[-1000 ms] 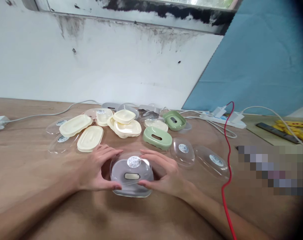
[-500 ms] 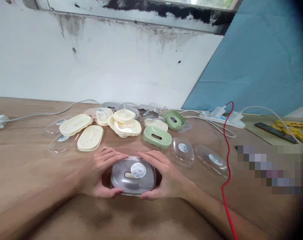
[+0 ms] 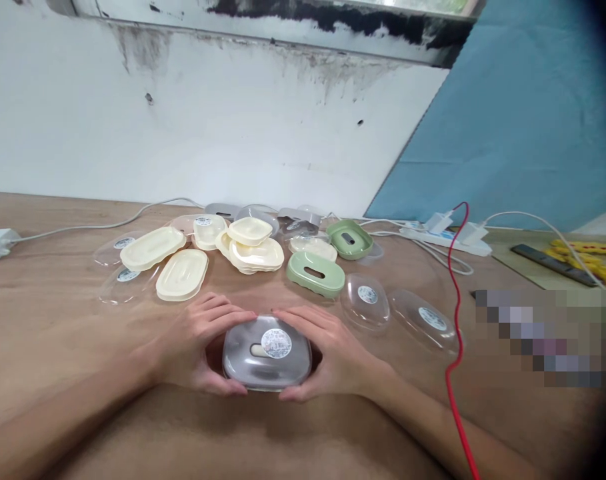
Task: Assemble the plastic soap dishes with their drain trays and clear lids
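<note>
I see the left hand (image 3: 197, 343) and right hand (image 3: 337, 347) gripping a grey dish (image 3: 243, 363) — a stickered clear lid (image 3: 277, 344) over it.

The clear lid (image 3: 276, 344) has settled — now level over the grey dish (image 3: 239, 355).

We have our 2 hands around the gray dish (image 3: 255, 375), 1 on each side. Our left hand (image 3: 197, 347) is at its left and our right hand (image 3: 337, 348) at its right. Our fingers (image 3: 303, 316) reach to its far edge, and our 2 thumbs (image 3: 227, 385) touch its near edge. Each hand makes a C shape. Our 2 bare arms (image 3: 87, 403) slant in toward the dish from its near left and near right.
</note>
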`<state>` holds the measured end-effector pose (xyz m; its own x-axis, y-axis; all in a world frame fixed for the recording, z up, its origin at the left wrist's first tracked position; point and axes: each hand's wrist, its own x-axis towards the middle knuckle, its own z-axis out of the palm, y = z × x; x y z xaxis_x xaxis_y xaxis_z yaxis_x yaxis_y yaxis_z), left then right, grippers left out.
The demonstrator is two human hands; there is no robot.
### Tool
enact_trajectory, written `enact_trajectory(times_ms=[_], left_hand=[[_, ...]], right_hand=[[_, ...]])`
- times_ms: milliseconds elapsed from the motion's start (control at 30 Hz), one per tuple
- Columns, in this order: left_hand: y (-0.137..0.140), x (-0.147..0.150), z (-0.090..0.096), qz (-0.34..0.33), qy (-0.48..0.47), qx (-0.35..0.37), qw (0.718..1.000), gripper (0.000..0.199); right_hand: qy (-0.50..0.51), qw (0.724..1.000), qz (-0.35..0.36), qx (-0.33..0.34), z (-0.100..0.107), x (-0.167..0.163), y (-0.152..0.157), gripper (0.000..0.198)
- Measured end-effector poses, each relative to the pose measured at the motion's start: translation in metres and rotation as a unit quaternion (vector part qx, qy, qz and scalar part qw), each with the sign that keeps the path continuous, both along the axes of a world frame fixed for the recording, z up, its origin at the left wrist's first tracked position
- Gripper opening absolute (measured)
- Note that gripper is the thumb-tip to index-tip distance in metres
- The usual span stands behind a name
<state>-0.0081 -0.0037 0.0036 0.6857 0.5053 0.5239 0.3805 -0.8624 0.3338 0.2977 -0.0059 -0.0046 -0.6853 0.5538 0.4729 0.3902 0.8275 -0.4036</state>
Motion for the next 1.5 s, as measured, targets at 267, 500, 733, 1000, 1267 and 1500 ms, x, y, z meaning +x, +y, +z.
enact_trajectory(times_ms=[267, 500, 733, 1000, 1267, 1500], left_hand=[[0.002, -0.001, -0.003, 0.019, -0.009, -0.018, 1.0, 0.089], [0.011, -0.012, 0.005, 0.04, 0.029, -0.047, 0.998, 0.096], [0.012, -0.011, -0.001, 0.043, 0.014, -0.018, 0.999, 0.09], [0.018, -0.019, 0.0, 0.094, 0.075, 0.0, 0.993, 0.093], [0.038, -0.047, 0.006, 0.134, 0.127, 0.059, 0.981, 0.088], [0.053, -0.064, 0.003, 0.176, 0.142, 0.06, 0.972, 0.082]], right_hand=[[-0.039, 0.998, 0.032, 0.033, -0.002, 0.006, 0.001, 0.104], [-0.123, 0.992, 0.006, -0.023, 0.007, -0.002, -0.005, 0.117], [-0.11, 0.993, 0.002, -0.043, 0.003, -0.005, -0.005, 0.091], [-0.035, 0.999, 0.02, -0.033, 0.003, -0.002, 0.001, 0.069], [-0.078, 0.995, -0.058, -0.037, 0.005, 0.001, 0.004, 0.058], [-0.067, 0.961, -0.263, 0.042, -0.001, 0.016, 0.023, 0.06]])
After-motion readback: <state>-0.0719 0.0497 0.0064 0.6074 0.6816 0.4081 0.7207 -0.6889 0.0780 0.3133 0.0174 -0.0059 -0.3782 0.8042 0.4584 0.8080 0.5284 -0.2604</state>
